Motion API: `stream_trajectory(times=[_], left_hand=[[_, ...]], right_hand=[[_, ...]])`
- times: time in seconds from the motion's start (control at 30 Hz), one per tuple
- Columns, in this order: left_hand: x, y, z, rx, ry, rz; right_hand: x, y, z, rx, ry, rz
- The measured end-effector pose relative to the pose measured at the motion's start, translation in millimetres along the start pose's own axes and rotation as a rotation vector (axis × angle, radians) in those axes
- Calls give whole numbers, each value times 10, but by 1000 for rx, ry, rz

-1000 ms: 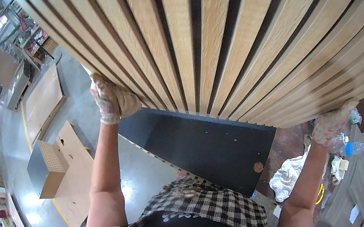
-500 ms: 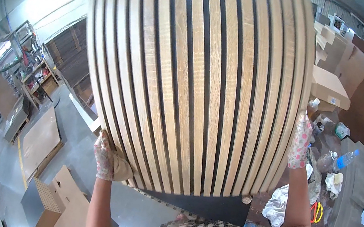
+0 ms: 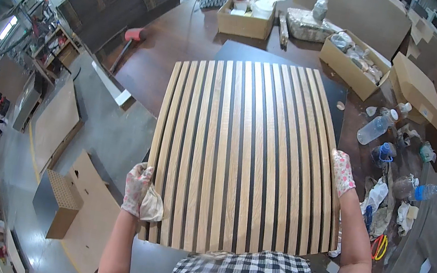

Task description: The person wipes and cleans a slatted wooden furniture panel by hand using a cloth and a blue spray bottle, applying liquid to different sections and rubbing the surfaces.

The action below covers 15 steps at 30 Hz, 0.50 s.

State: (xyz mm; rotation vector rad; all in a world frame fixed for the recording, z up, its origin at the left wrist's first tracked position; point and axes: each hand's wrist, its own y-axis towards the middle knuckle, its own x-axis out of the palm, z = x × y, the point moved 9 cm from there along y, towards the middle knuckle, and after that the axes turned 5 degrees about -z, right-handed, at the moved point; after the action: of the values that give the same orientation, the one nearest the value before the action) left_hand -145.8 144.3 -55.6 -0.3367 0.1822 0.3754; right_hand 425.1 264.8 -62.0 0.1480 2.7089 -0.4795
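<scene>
A slatted wooden panel (image 3: 238, 157), pale strips with black gaps between them, lies low before me, reaching from the checked apron up over the table. My left hand (image 3: 136, 187), in a flowered glove, grips its left edge and also has a whitish cloth (image 3: 152, 206) bunched against the panel. On the opposite side my right hand (image 3: 343, 172), gloved alike, is closed on the right edge. Beneath the panel's far end a dark flat board (image 3: 338, 116) with a round hole shows on the brown table (image 3: 189, 33). The fingertips under the panel are hidden.
A red-headed mallet (image 3: 133, 35) rests at the table's left edge. Cardboard boxes (image 3: 244, 25) of supplies stand at the back. Plastic bottles (image 3: 377, 127), rags and orange-handled scissors (image 3: 379, 248) lie to the right. A perforated box (image 3: 59, 199) stands on the floor at left.
The panel has come down from upright in front of me to a flatter position over the table. Both hands went with it, still gripping its sides. The tabletop behind is now visible.
</scene>
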Motion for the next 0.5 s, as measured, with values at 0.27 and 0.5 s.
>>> stream_trajectory(times=[0.27, 0.5], left_hand=[[52, -104, 935, 182, 745, 38], [593, 429, 2313, 765, -370, 76]], right_hand=[[-80, 52, -95, -42, -297, -2], [-194, 121, -24, -124, -456, 116]])
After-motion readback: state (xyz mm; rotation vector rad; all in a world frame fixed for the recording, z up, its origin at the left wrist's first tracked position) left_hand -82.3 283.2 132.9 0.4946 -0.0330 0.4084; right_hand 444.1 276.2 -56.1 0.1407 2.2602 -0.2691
